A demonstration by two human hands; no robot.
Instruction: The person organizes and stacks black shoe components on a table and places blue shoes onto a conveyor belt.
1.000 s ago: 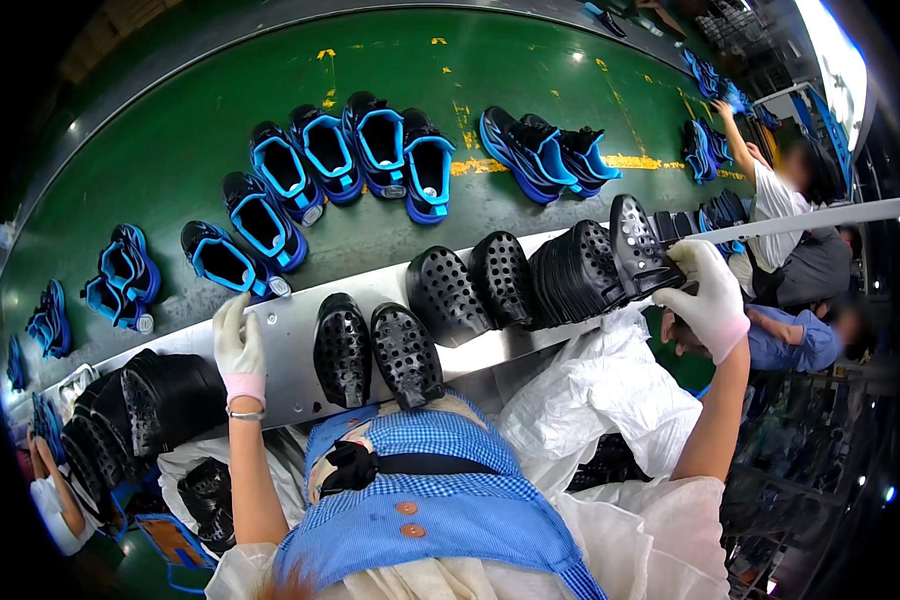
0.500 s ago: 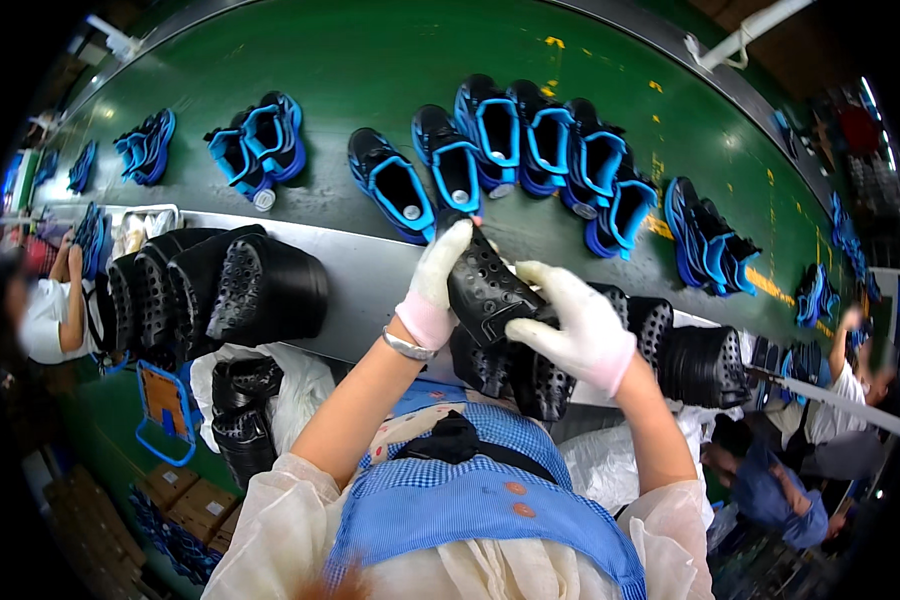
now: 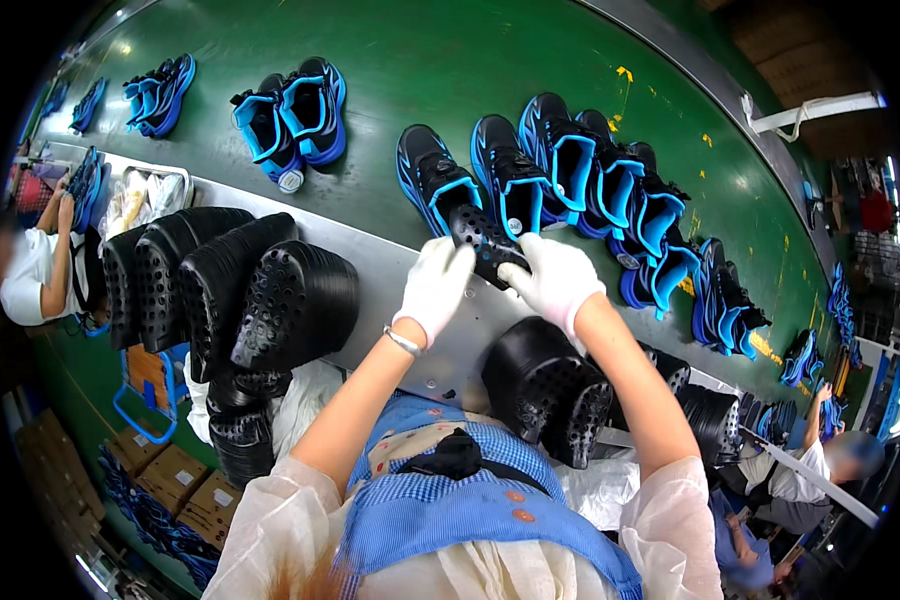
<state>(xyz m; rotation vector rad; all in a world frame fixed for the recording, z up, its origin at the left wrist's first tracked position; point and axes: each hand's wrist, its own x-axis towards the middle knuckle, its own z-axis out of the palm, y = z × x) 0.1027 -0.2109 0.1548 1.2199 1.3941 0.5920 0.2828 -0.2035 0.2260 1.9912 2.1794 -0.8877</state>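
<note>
Now we hold the black sole (image 3: 482, 243) | left hand (image 3: 433, 290) and right hand (image 3: 553, 280) both clamped on it, one per side | sole sits just above the grey table (image 3: 390, 270) edge | long axis points toward the blue shoes (image 3: 515, 175) beyond.

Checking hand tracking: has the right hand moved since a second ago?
Yes. The right hand left the far-right sole stack and came in to the black sole at the grey shelf edge, opposite the left hand.
</note>
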